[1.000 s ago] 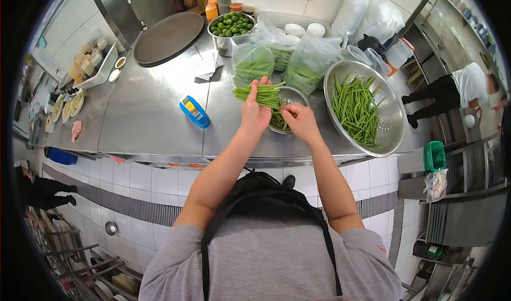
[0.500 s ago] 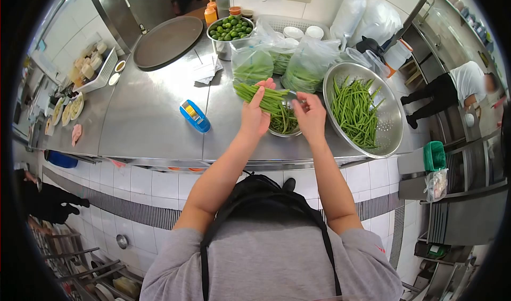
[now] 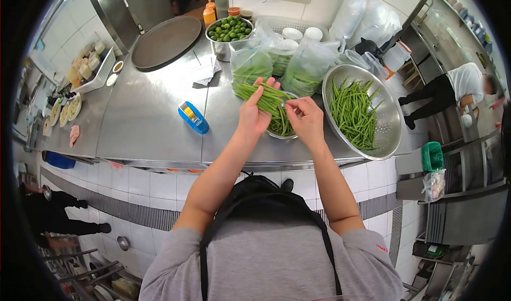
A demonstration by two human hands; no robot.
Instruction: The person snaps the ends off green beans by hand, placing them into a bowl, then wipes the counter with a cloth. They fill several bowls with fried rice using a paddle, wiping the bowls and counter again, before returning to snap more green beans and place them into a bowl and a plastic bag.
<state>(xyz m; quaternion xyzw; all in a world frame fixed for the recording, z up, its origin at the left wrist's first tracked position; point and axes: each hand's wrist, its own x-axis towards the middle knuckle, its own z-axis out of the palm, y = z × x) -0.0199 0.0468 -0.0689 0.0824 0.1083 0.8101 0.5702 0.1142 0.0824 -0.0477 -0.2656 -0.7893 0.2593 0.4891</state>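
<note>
A bunch of green beans [image 3: 267, 99] lies across my left hand [image 3: 254, 114], held under the thumb with the fingers behind it. My right hand [image 3: 307, 121] is closed in a pinch at the right-hand ends of the bunch; exactly how many beans it grips is hidden. Below both hands stands a small metal bowl [image 3: 287, 137] with green bean pieces [image 3: 279, 126] in it, partly covered by the bunch. Right of my right hand, a large metal colander [image 3: 393, 122] holds a heap of whole green beans [image 3: 354, 114].
Behind my hands are plastic bags of greens [image 3: 302, 72] and a pot of green limes [image 3: 230, 29]. A blue tape dispenser [image 3: 194, 118], papers [image 3: 205, 69] and a round brown tray [image 3: 166, 43] lie leftward on the steel counter [image 3: 143, 104]. Other people stand at both sides.
My right hand has moved slightly left and down, from fingers apart to a pinch at the bean ends. The left hand still holds the bunch. At far left, a person has moved further into view.
</note>
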